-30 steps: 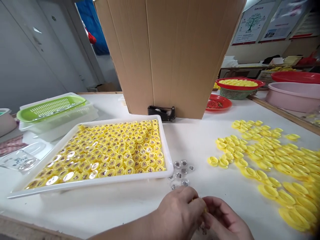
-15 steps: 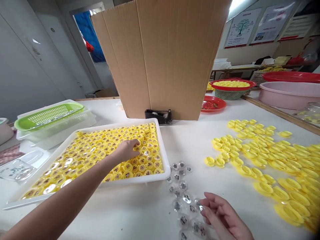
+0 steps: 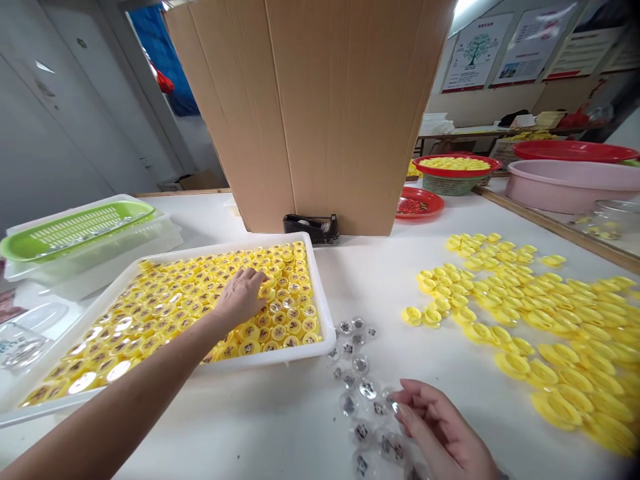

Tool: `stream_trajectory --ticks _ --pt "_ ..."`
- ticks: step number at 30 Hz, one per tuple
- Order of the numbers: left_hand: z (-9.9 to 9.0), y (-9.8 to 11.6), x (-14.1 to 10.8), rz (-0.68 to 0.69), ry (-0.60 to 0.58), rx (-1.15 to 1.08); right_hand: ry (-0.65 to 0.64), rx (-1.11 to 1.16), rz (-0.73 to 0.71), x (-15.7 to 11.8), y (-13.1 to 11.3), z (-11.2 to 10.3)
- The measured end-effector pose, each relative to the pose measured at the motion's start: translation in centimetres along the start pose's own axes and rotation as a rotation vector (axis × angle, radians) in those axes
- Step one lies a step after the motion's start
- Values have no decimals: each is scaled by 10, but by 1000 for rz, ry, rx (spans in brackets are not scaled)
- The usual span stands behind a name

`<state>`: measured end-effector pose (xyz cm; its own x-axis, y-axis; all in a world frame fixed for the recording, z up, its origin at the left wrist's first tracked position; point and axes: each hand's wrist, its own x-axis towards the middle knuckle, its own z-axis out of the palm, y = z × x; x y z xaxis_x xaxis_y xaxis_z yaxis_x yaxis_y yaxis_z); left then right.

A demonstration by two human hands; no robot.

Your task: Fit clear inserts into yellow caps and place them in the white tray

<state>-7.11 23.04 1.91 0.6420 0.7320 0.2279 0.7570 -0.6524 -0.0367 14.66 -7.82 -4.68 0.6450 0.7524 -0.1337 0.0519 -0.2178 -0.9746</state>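
The right hand [image 3: 440, 427] appears to pinch a clear disc [image 3: 389, 395] off the tray's [image 3: 321, 307] near right corner, well right of the left hand [image 3: 243, 293], curled over yellow caps [image 3: 185, 293], grip hidden.

No txt is reading clearly. Behind & R of the cardboard box [image 3: 320, 120], a tree poster [image 3: 477, 53] is showing a red heading, too sm. to read; the poster beside it [image 3: 533, 43] is carrying blurred lines. Front-L of the box, a clear container [image 3: 20, 347] is bearing illegible teal marks.
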Motion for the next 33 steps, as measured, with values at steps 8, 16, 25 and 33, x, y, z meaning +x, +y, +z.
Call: stream_trajectory --ticks 8,16,25,33 --pt "-55 83 -19 276 228 -193 -199 -871 -558 65 -40 7" --pt "-55 148 -7 442 173 -406 -516 -977 -755 108 -42 61" --pt "-39 192 1 411 -62 -488 -485 -1043 -760 77 -30 19" --pt "37 276 53 161 -255 -554 -345 -961 -659 35 -3 -39"
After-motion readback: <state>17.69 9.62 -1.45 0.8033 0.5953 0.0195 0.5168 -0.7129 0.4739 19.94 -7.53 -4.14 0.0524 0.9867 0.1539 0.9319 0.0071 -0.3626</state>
